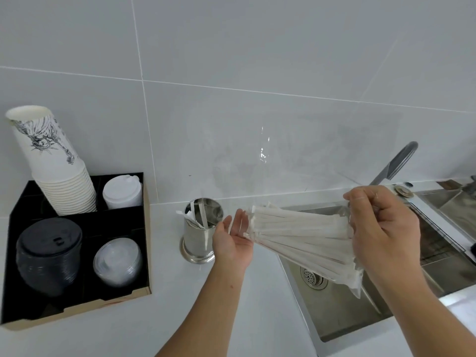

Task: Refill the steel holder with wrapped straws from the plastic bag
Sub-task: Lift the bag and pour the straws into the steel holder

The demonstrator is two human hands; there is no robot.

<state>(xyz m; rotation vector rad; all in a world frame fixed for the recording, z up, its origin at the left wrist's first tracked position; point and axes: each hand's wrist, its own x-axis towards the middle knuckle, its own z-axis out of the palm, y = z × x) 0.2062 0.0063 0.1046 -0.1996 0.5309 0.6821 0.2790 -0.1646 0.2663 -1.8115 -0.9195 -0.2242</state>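
A: Here, in the head view, where does the bundle lie relative to each grip?

B: The right hand [381,228] is curled round the plastic bag [354,276] at its right end, pinching the wrapped straws [296,230] through it. Their long axis runs nearly level, fanning leftward toward the steel holder [202,228].

A: And the other hand?

B: The left hand [233,237] is palm-up, fingers relaxed and spread, holding nothing; the free straw ends sit just at its fingers. It lies between bundle and holder, so it is nearer the holder, which stands upright on the bench [231,318], left of the sink [334,305], with a few straws inside.

A: What does the next move turn on?

B: Probably on tipping the level bundle upright over the holder's mouth.
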